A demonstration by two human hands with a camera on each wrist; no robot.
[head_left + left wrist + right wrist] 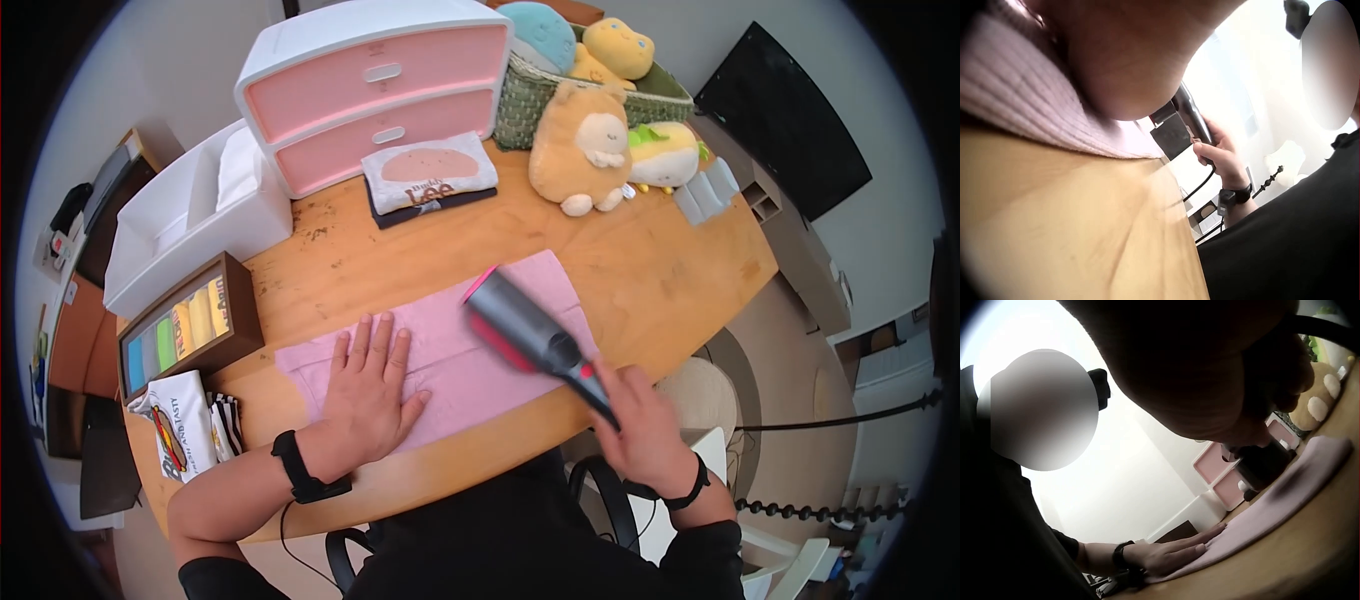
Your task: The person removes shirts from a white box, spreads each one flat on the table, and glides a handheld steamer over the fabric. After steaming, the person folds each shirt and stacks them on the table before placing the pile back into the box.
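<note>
A folded pink cloth [450,390] with a ribbed edge lies flat on the wooden table. On its left part the left hand [370,400] rests palm down, fingers straight and slightly spread. The right hand [640,430] grips the handle of a dark grey device with a pink edge [525,320], its broad head over the cloth's right part; whether it touches the cloth cannot be told. In the left wrist view the right hand [1225,159] is curled round the handle. The right wrist view shows the left hand [1169,556] flat on the cloth [1260,515].
Behind the cloth are folded shirts [430,175], a pink drawer unit [385,95], a plush bear [580,150] and a green basket [520,105]. At left stand a white bin [200,235], a brown box of rolled clothes [240,310] and a folded white shirt [183,425].
</note>
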